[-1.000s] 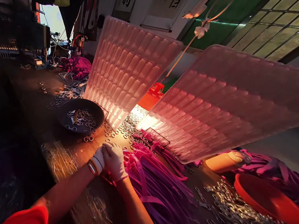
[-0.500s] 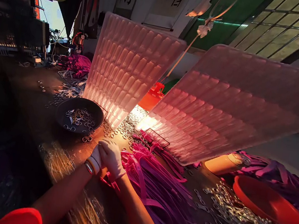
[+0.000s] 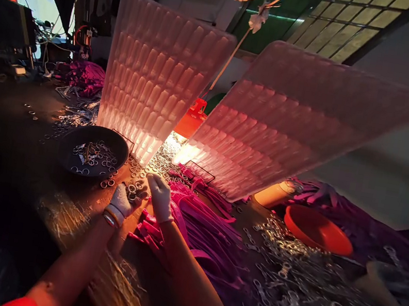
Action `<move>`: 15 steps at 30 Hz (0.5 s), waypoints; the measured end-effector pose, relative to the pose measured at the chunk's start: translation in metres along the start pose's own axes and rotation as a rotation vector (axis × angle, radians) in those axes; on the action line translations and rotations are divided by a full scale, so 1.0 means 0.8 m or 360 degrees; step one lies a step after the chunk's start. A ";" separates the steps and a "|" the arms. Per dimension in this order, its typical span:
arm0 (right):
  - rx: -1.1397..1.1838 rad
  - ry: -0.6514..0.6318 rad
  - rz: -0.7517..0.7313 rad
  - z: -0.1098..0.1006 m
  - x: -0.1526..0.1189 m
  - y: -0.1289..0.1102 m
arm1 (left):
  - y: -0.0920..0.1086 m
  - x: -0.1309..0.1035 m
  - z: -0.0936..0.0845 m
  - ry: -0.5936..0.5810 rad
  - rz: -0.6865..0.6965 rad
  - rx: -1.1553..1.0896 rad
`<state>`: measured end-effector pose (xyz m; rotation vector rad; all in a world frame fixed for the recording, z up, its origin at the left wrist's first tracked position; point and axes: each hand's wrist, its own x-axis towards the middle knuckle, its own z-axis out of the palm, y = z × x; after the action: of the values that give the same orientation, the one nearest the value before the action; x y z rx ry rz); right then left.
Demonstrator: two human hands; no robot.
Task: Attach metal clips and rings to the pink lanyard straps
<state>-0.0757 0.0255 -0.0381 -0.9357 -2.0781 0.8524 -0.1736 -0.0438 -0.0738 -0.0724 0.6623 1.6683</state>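
Note:
Several metal rings (image 3: 133,192) lie in the cupped palm of my white-gloved left hand (image 3: 122,203), its fingers curled around them. Just to its right, my gloved right hand (image 3: 160,198) reaches forward over the table with fingers together. Whatever its fingertips may hold is too small to make out. Beyond both hands, loose metal rings (image 3: 159,164) are heaped under the lamp light. Purple straps (image 3: 196,225) lie right beside my right hand. A dark round pan (image 3: 66,156) holding more rings stands beyond my left hand.
Two ribbed translucent panels (image 3: 150,76) lean around an orange lamp (image 3: 192,119). On the right are a red bowl (image 3: 317,229), an orange cylinder (image 3: 274,193) and a pile of metal clasps (image 3: 291,288). A cord (image 3: 230,58) hangs from above.
My hands were clasped together and have now parted. The left has turned, showing rings in its palm, while the right has moved up toward the ring heap. My view has shifted right.

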 end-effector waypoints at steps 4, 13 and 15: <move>-0.0024 -0.0162 0.0009 -0.009 0.016 -0.013 | -0.002 0.001 0.008 -0.0020 -0.0029 0.0119; -0.0412 -0.0956 -0.0189 -0.002 0.048 -0.025 | -0.026 0.012 0.007 0.0092 -0.0045 0.0593; -0.0518 -0.1059 -0.0196 -0.001 0.056 -0.023 | -0.028 0.009 0.003 0.0090 -0.0009 0.0697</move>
<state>-0.1038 0.0521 -0.0096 -0.7290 -2.8823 0.8495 -0.1539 -0.0350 -0.0827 0.1925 1.0544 1.4867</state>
